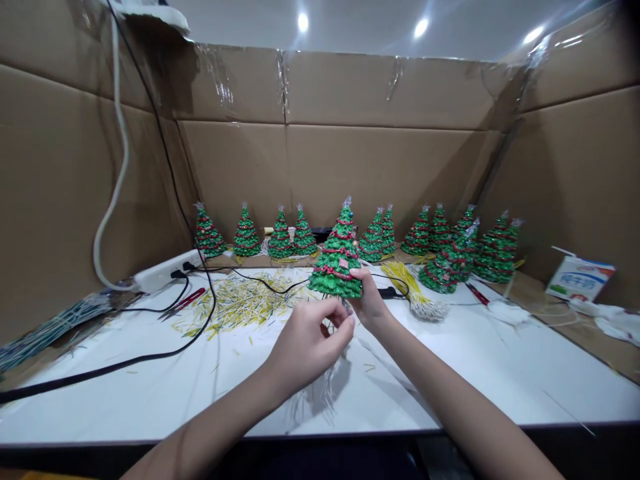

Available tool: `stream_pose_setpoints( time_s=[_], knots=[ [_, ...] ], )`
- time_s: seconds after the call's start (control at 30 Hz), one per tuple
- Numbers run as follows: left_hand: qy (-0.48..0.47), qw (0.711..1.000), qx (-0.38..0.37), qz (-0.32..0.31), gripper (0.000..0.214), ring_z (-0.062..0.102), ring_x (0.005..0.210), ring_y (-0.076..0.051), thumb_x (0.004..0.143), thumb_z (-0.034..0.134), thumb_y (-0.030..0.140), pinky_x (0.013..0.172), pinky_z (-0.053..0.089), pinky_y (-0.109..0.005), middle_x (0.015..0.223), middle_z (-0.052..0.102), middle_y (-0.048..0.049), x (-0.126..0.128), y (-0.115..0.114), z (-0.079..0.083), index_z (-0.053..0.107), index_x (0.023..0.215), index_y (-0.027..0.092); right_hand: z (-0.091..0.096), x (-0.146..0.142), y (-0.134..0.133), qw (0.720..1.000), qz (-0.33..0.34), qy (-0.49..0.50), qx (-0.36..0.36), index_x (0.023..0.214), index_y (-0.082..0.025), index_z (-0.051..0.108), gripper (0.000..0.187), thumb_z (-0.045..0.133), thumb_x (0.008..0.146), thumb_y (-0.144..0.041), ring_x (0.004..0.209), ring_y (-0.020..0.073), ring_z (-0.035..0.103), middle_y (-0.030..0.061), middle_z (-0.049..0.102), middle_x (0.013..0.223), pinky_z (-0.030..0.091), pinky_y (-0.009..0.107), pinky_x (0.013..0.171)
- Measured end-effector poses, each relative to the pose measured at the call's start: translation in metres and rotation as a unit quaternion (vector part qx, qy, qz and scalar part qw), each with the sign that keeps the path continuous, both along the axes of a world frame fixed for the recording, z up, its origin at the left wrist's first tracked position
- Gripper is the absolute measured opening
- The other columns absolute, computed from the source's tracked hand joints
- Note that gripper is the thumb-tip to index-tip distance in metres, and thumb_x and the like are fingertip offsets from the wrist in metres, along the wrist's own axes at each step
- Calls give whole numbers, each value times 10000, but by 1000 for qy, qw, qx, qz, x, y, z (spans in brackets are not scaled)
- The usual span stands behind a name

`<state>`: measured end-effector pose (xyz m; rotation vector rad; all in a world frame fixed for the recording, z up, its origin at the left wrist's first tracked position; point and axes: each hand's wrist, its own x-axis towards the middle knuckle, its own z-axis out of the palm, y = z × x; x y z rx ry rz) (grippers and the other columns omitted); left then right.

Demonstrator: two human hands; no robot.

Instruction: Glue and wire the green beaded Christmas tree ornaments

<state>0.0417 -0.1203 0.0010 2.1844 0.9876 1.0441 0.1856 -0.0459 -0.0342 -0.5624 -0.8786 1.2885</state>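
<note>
A small green Christmas tree ornament (336, 257) with red garlands and a clear star on top is held upright above the white table. My right hand (369, 297) grips it by its lower right edge, the thumb on the front. Just under the tree's base, my left hand (315, 337) has its thumb and index finger pinched together. Thin pale wires (327, 390) hang below that hand. What exactly lies between the left fingertips is too small to make out.
Several similar trees (246, 233) stand along the cardboard back wall (390, 160). Yellow and white wire clippings (245, 297), red-handled pliers (187, 300) and a power strip (167, 270) lie left. A yellow wire bundle (413, 290), another red-handled tool (477, 293) and a milk carton (580, 277) are right.
</note>
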Motion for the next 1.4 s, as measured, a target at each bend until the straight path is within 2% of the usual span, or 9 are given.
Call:
stream_pose_setpoints(
  time_s=[0.2,0.33,0.43,0.6,0.83,1.0,1.13,1.27,1.4],
  knots=[
    [145,983,71,91,178,541,641,-166,868,479,277,588,334,-261,704,611,-32,-10,-2,-8,584,753,190,0,5,3,999,-3,19,-27,961,-237,617,289,632,690,-333,769,176,654,-36,706,845,520,261,650],
    [119,991,53,44,204,546,704,-175,888,438,227,641,389,-262,721,580,-37,-7,-5,-9,558,730,180,-2,5,5,999,-2,32,-38,991,-247,617,314,620,690,-337,768,173,657,-39,709,912,523,263,643],
    [65,997,34,15,204,554,829,-174,895,430,201,676,438,-248,884,582,-62,-2,-7,-8,575,755,172,-2,5,5,999,1,32,-41,986,-249,622,308,613,690,-333,779,170,658,-41,708,933,524,262,651],
    [24,997,69,13,188,562,914,-179,883,479,185,814,445,-293,947,607,-65,-1,-7,-11,613,754,167,0,3,2,999,22,37,-31,935,-224,637,269,609,689,-328,815,184,657,-26,713,882,525,265,666],
    [155,984,78,26,230,558,918,-214,934,389,249,818,426,-340,943,625,-69,0,-8,-12,607,909,179,1,1,0,997,35,55,-47,1010,-240,629,351,613,677,-351,794,181,656,-29,712,888,519,273,670],
    [214,974,55,43,262,568,862,-211,949,335,301,735,422,-308,919,610,-70,0,-9,-9,568,912,187,4,-7,-4,992,26,44,-118,924,-208,649,319,603,676,-404,693,186,645,-7,711,773,510,281,601],
    [217,974,23,55,227,585,802,-206,918,399,330,674,401,-284,845,626,-56,-7,-4,-13,568,868,187,0,-14,-5,985,69,33,-156,931,-188,655,322,555,725,-415,598,183,624,4,698,685,497,284,540],
    [187,981,-21,47,193,597,736,-182,880,444,276,648,393,-265,794,648,-38,-16,4,-16,601,826,177,-8,-17,-4,984,83,30,-154,944,-174,663,305,567,744,-384,671,170,646,19,725,807,509,263,579],
    [119,990,-72,20,217,615,759,-165,882,452,269,692,416,-255,855,683,-24,-23,9,-15,648,921,184,-8,-18,-6,987,79,30,-140,913,-197,656,269,578,731,-380,648,163,640,-5,721,784,506,258,570]
  ],
)
